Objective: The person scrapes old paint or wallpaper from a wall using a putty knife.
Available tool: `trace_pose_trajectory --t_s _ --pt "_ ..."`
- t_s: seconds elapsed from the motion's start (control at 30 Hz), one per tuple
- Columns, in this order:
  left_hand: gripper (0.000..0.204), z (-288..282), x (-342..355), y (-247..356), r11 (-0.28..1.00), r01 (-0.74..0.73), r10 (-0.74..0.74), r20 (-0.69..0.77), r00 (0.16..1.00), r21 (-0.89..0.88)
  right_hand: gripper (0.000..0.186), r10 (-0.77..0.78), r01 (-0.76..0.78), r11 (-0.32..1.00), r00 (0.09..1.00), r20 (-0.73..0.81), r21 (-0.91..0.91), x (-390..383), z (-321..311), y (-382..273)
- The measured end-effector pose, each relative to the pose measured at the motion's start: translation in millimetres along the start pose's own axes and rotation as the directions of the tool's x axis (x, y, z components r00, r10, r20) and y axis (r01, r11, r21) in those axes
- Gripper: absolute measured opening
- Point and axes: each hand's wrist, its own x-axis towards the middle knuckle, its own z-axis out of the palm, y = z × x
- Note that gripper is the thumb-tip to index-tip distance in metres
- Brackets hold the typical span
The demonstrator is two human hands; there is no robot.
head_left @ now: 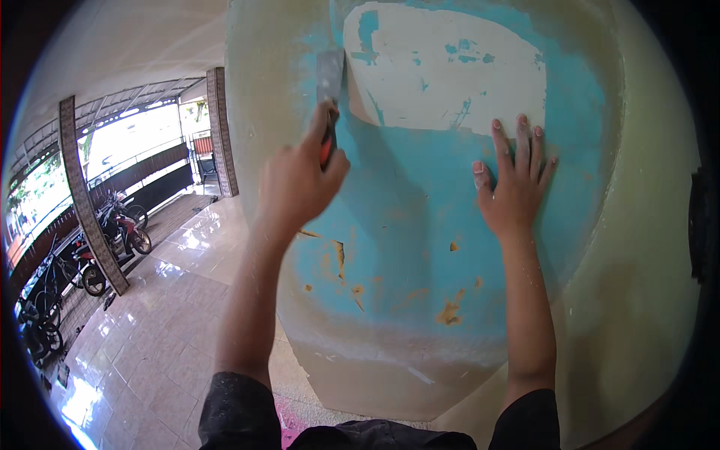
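Far left: several motorcycles (124, 232) stood parked beyond a slim patterned pillar (90, 202), with a railing and bright daylight behind them. A second pillar (222, 135) stood nearer the wall. Glossy tiled floor (172, 300) ran below, showing bright reflections.

Left of centre: left forearm rose from a dark sleeve (240, 412). Left hand (304, 176) was curled closed around the black-and-red handle of a scraper (330, 75), index finger extended up along the neck. Scraper pointed upward, its flat grey blade over the turquoise paint, just beside the left edge of an off-white patch (457, 82). Whether the blade edge touched the surface could not be told.

Centre: wall (397, 382) bore a broad field of turquoise paint (465, 172) with a khaki margin. Off-white patch occupied the upper part; outline ragged, flecks of turquoise within it. Lower down, brown spots (450, 311) marked the turquoise. A soft shadow fell right of the scraper.

Right of centre: right hand (517, 180) was laid against the wall, fingers spread and thumb out to the left, gripping nothing. Fingertips reached the patch's lower right part; pale dust showed on them. Far right: a dark object (697, 225), unidentified, at the rim of view.
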Motion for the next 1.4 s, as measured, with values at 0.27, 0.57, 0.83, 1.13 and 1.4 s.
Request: trace_pose_trajectory --t_s 0.27,0.57,0.83,1.13,1.4 --pt "0.08 86.0 -128.9 -31.7 0.983 0.082 -0.059 0.139 0.989 -0.165 0.063 0.015 -0.015 0.999 1.0 0.002 0.047 -47.5 4.8 -10.3" --pt "0.089 153.8 -230.8 -40.8 0.9 0.042 0.077 0.253 0.964 -0.433 0.064 0.044 -0.1 0.972 0.966 0.255 0.212 -222.7 2.2 -70.7" --pt "0.089 163.3 -234.4 -3.1 0.58 -0.001 0.274 0.194 0.942 -0.815 0.078 -0.18 -0.506 0.317 0.798 0.575 0.802 -215.1 -72.8 -104.7" --pt "0.083 117.6 -183.2 27.0 0.787 -0.106 0.538 0.59 0.602 -0.608 0.056 0.173 -0.714 0.012 0.691 0.702 0.7 -237.2 -66.4 -71.4" --pt "0.051 114.6 -135.0 -22.5 0.864 -0.443 0.419 -0.146 0.896 -0.241 0.055 0.533 -0.681 0.005 0.622 0.574 0.733 -220.6 -67.5 -27.9"
